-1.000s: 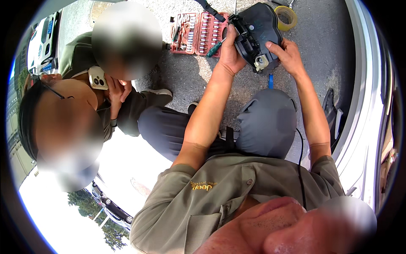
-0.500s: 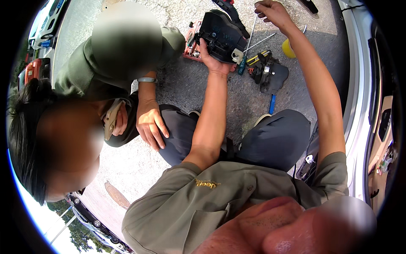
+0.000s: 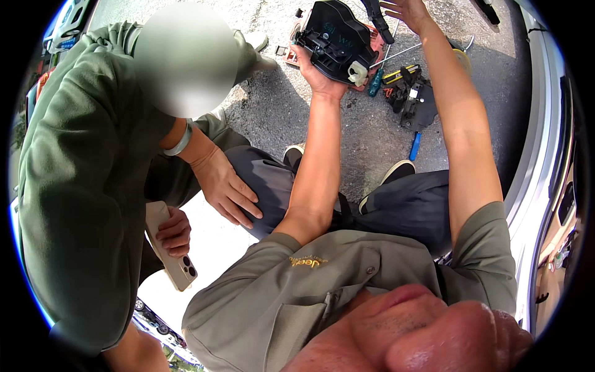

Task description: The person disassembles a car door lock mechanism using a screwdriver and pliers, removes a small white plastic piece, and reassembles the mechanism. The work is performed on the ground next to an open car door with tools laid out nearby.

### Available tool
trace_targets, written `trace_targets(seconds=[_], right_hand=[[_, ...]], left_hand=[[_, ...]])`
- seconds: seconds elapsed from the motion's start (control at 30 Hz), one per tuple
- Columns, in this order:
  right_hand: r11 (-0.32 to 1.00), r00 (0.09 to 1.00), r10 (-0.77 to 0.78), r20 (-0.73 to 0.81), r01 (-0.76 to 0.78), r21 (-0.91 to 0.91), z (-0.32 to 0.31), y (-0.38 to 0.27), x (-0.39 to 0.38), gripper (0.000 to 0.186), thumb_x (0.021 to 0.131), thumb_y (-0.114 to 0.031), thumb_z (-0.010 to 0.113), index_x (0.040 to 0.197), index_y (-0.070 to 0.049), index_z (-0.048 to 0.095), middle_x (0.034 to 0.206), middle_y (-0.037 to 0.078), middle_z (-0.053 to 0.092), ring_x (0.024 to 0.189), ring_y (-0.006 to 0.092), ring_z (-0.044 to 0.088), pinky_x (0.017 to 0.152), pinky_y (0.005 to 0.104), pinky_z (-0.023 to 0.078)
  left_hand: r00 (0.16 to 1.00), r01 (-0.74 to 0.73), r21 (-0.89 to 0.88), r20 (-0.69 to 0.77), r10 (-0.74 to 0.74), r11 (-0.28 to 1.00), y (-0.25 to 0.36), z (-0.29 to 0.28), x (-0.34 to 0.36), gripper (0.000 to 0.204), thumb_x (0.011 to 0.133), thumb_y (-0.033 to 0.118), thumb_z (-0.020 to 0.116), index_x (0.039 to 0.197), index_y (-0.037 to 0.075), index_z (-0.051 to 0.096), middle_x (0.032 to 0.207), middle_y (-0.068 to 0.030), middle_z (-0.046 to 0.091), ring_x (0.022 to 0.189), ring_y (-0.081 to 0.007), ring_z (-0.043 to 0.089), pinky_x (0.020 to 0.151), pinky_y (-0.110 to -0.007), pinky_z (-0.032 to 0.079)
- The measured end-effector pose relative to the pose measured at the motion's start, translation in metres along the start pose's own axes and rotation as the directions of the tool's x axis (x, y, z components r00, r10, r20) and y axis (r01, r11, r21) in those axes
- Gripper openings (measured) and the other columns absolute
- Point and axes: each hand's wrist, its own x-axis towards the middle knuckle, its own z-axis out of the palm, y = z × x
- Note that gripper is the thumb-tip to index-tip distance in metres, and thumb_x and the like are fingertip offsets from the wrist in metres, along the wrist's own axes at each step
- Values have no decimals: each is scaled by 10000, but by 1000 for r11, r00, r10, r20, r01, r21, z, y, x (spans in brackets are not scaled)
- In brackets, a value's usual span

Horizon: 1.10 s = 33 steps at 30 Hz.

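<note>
Outdoors, on rough grey asphalt point(image 3: 350, 139) beside the pale, curved bodywork point(image 3: 538, 167) of a vehicle, found an irregular, flat-faced black plastic housing point(image 3: 341, 40) raised in the bare left hand point(image 3: 322, 80). Saw support at its near left edge only, by palm and thumb; could not see the fingers underneath. Observed the bare right hand point(image 3: 406, 12) at the upper edge of view, fingers extended, with nothing visible in its grasp. Noted a cream plastic fitting point(image 3: 357, 73) on the housing's near corner and a long black bar point(image 3: 377, 22) at its far right; could not tell whether joined. Judged the one-handed hold prone to tipping, from weight set beyond the palm. Rated a drop onto the open red plastic tool case point(image 3: 377, 44) as the main hazard, with possible cracking of the fitting. Listed a teal-handled screwdriver point(image 3: 375, 82) and a second black latch-like assembly point(image 3: 416, 106) nearby as liable to be struck. Recorded a co-worker's hand point(image 3: 232, 189) resting on dark trousers near the left forearm; considered a nudge there capable of upsetting the grip.
</note>
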Motion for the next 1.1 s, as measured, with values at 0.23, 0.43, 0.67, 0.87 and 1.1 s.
trace_targets(seconds=[0.23,0.43,0.67,0.87,1.1], right_hand=[[965,935,-189,-299,121,-233,208,95,59,731,1028,-561,507,1478,11,447,1385,220,612,1226,339,623,1015,472,502],[962,913,-225,-341,152,-229,230,120,96,534,1012,-387,571,1407,-30,541,1259,183,695,1116,297,670,930,431,537],[984,890,-176,-421,162,-69,206,121,113,494,1019,-348,528,1426,-70,558,1243,164,709,1073,285,679,924,431,531],[963,906,-258,-335,213,-165,207,109,116,511,1009,-379,539,1409,-61,567,1286,142,694,1144,270,651,984,446,503],[883,912,-231,-340,50,-468,235,83,74,535,1024,-442,548,1344,-15,590,1262,169,692,1159,289,652,965,423,524]], left_hand=[[991,-59,321,-94,94,945,95,6,-3,740,986,693,475,1418,100,569,1373,-134,638,1252,-349,616,1095,-530,485],[934,278,655,-356,-39,703,183,12,66,773,952,683,526,1407,60,569,1327,-172,656,1241,-354,624,1115,-554,468],[880,471,879,-462,-112,73,207,90,83,821,995,679,409,1475,20,512,1348,-190,659,1189,-295,684,1038,-433,554],[905,420,876,-383,-188,237,227,62,82,732,1006,631,489,1425,34,540,1274,-162,686,1139,-271,696,1015,-420,569],[948,316,683,-262,-183,659,209,-14,75,717,984,629,545,1447,81,547,1341,-157,656,1207,-322,653,1062,-513,527]])
